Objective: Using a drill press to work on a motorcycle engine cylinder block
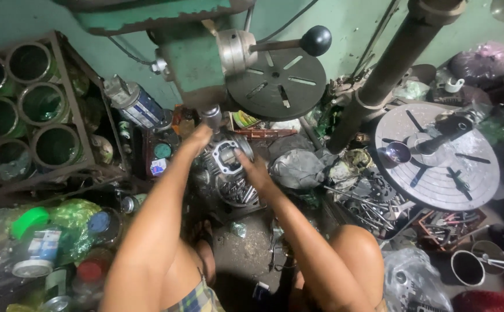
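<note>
L hand (199, 138) fwd, arm straight, fingers curled | R hand (251, 167) fwd, fingers bent, grip unclear

Person is showing two bare arms, no sleeves, no gloves, no watch or rings visible on left hand (199, 137) or right hand (251, 166). Is wearing plaid shorts (197, 299) in blue, yellow and white checks. Knees bare. Feet too dark to tell.

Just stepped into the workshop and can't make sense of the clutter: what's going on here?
A person crouches on the floor with both hands on a finned metal engine cylinder set under the spindle of a green drill press. The left hand rests on its upper left edge, the right hand on its right side. Loose metal tools lie scattered to the right.
</note>
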